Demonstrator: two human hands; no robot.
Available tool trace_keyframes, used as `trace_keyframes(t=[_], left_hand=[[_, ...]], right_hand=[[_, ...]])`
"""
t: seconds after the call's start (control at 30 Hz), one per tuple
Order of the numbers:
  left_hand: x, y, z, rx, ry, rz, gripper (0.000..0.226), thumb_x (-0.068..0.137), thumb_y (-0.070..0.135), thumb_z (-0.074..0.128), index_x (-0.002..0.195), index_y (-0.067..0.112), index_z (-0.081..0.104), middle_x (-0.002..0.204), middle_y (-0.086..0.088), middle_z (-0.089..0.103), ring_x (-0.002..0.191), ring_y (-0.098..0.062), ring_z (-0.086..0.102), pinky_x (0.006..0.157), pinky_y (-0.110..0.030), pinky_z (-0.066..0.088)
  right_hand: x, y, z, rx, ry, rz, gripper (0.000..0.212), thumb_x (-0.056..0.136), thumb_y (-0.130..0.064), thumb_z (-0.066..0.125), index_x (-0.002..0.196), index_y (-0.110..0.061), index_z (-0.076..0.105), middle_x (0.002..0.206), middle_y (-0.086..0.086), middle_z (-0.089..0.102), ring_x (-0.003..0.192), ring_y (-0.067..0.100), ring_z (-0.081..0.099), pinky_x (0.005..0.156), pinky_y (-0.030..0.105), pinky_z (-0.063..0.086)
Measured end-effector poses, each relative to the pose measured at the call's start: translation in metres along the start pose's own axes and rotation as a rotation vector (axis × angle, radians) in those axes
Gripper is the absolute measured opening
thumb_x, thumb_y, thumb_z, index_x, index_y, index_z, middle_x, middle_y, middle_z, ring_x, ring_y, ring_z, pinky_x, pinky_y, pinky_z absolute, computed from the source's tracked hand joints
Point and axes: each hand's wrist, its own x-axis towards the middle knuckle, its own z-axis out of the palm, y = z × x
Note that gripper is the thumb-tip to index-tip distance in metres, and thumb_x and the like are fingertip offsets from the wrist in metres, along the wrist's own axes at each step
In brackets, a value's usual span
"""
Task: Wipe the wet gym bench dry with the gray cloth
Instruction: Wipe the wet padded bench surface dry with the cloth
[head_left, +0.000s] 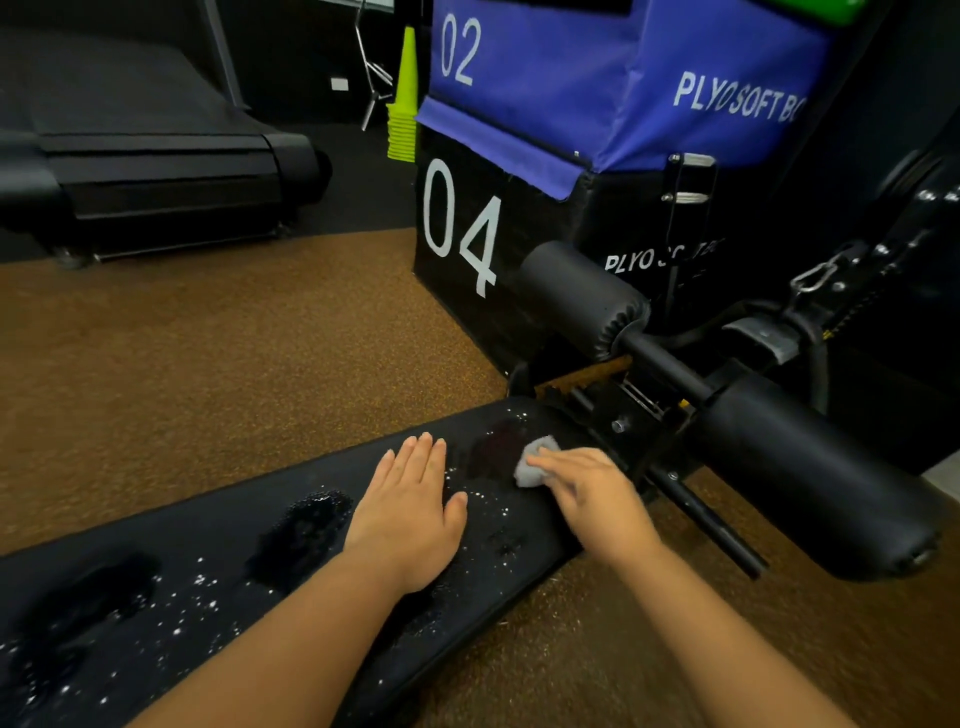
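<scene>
A black padded gym bench (218, 540) runs from the lower left toward the centre, with puddles and scattered water drops on its pad. My left hand (410, 512) lies flat on the pad, palm down and fingers together, holding nothing. My right hand (587, 493) presses a small bunched gray cloth (535, 462) onto the far end of the pad; only part of the cloth shows past my fingers. A dull smeared patch (496, 447) lies just left of the cloth.
Black foam rollers (587, 296) on a bar stand just beyond the bench end. Behind them are stacked plyo boxes, a black one marked 04 (462, 228) and a blue one marked 02 (545, 78). A treadmill (156, 156) and stacked yellow-green cones (404, 104) stand at the back left.
</scene>
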Motion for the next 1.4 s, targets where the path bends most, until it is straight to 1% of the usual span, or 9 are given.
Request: trace_keyframes(t=[0.17,0.27,0.43,0.53,0.67,0.9,1.1,1.3,1.4], left_hand=[[-0.019,-0.015,0.004,0.020,-0.034,-0.080,0.070,0.097,0.052,0.015,0.148,0.015,-0.016,0.155,-0.002,-0.024,0.141,-0.013,-0.024,0.116,-0.033,-0.014],[-0.017,-0.012,0.008,0.032,-0.002,-0.084,0.070,0.097,0.053,0.014,0.148,0.015,-0.016,0.156,-0.002,-0.024,0.141,-0.013,-0.024,0.117,-0.034,-0.013],[-0.017,-0.011,0.015,0.065,0.066,-0.081,0.079,0.084,0.060,-0.005,0.148,0.015,-0.015,0.156,-0.002,-0.021,0.142,-0.013,-0.022,0.117,-0.034,-0.012],[-0.017,-0.011,0.017,0.070,0.080,-0.076,0.086,0.074,0.059,-0.014,0.148,0.015,-0.015,0.156,-0.002,-0.021,0.142,-0.014,-0.022,0.117,-0.034,-0.012],[-0.016,-0.012,0.018,0.082,0.085,-0.076,0.086,0.075,0.059,-0.015,0.148,0.015,-0.014,0.156,-0.003,-0.021,0.142,-0.014,-0.022,0.118,-0.036,-0.010],[-0.017,-0.012,0.017,0.084,0.101,-0.073,0.084,0.077,0.058,-0.014,0.148,0.014,-0.015,0.156,-0.003,-0.021,0.142,-0.014,-0.023,0.118,-0.036,-0.011],[-0.017,-0.012,0.018,0.090,0.100,-0.075,0.079,0.081,0.057,-0.009,0.148,0.015,-0.015,0.156,-0.003,-0.022,0.142,-0.014,-0.024,0.118,-0.036,-0.010],[-0.016,-0.011,0.016,0.099,0.085,-0.067,0.083,0.077,0.057,-0.014,0.147,0.013,-0.017,0.156,-0.004,-0.023,0.142,-0.015,-0.024,0.118,-0.036,-0.010],[-0.017,-0.011,0.016,0.092,0.096,-0.079,0.080,0.081,0.057,-0.010,0.147,0.013,-0.017,0.156,-0.004,-0.023,0.142,-0.015,-0.024,0.118,-0.036,-0.010]], right_hand=[[0.051,0.007,0.022,-0.049,0.116,0.301,0.028,0.096,-0.027,0.046,0.118,-0.030,0.063,0.110,0.011,0.062,0.093,0.027,0.060,0.083,0.036,0.050],[0.057,-0.024,0.034,-0.036,0.071,0.222,0.032,0.097,-0.022,0.046,0.125,-0.022,0.060,0.112,0.013,0.061,0.102,0.027,0.056,0.085,0.032,0.045],[0.024,-0.001,0.016,0.034,-0.013,0.020,0.031,0.091,-0.019,0.057,0.119,-0.032,0.064,0.113,0.002,0.064,0.110,0.017,0.054,0.094,0.023,0.041],[0.042,0.029,0.014,-0.026,0.058,0.170,0.028,0.094,-0.027,0.049,0.117,-0.035,0.064,0.113,0.004,0.064,0.102,0.024,0.060,0.087,0.036,0.049],[0.079,0.003,0.033,-0.064,0.115,0.304,0.029,0.096,-0.028,0.045,0.120,-0.029,0.063,0.110,0.013,0.061,0.091,0.029,0.060,0.075,0.032,0.045],[0.052,-0.019,0.028,0.102,-0.056,0.007,0.031,0.092,-0.020,0.056,0.118,-0.033,0.064,0.112,0.003,0.062,0.107,0.017,0.054,0.095,0.033,0.044],[0.086,-0.012,0.030,0.005,0.095,0.262,0.030,0.095,-0.020,0.047,0.119,-0.026,0.064,0.113,0.013,0.060,0.102,0.030,0.059,0.087,0.035,0.045],[0.069,-0.062,0.054,0.133,-0.121,-0.044,0.032,0.094,-0.021,0.050,0.122,-0.032,0.061,0.117,0.006,0.058,0.108,0.018,0.055,0.096,0.031,0.043],[0.063,-0.035,0.035,0.120,-0.095,-0.006,0.031,0.091,-0.023,0.054,0.118,-0.038,0.063,0.112,0.003,0.061,0.105,0.018,0.057,0.094,0.038,0.046]])
